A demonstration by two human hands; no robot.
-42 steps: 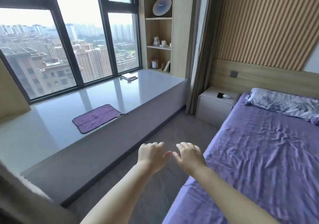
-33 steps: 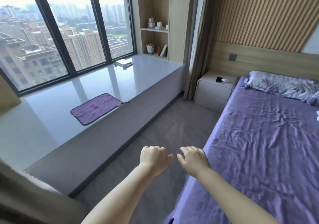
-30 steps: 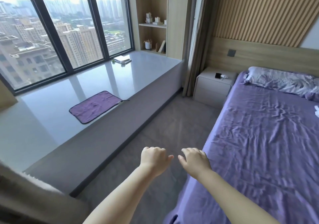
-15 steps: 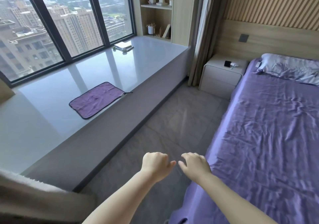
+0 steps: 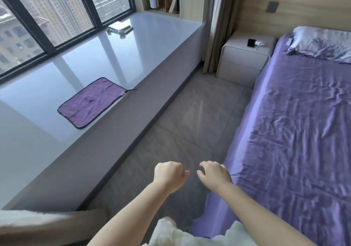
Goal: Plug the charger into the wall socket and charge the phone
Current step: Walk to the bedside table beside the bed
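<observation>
A black phone (image 5: 251,42) and a white charger (image 5: 258,43) with its cable lie side by side on the pale bedside cabinet (image 5: 241,61) far ahead. A grey wall socket (image 5: 272,6) sits on the wooden panel above the cabinet. My left hand (image 5: 169,175) and my right hand (image 5: 214,173) hover close together over the floor, low in the view, far from the cabinet. Both have their fingers curled loosely with nothing in them.
A purple-sheeted bed (image 5: 303,132) with a pillow (image 5: 322,42) fills the right side. A long grey window bench (image 5: 95,59) runs along the left, bearing a purple cloth (image 5: 91,101) and a book (image 5: 119,26). Grey floor (image 5: 193,116) leads between them to the cabinet.
The view has tilted down and moved forward along the aisle, so the cabinet looks nearer. Both hands keep the same curled pose, held close together.
</observation>
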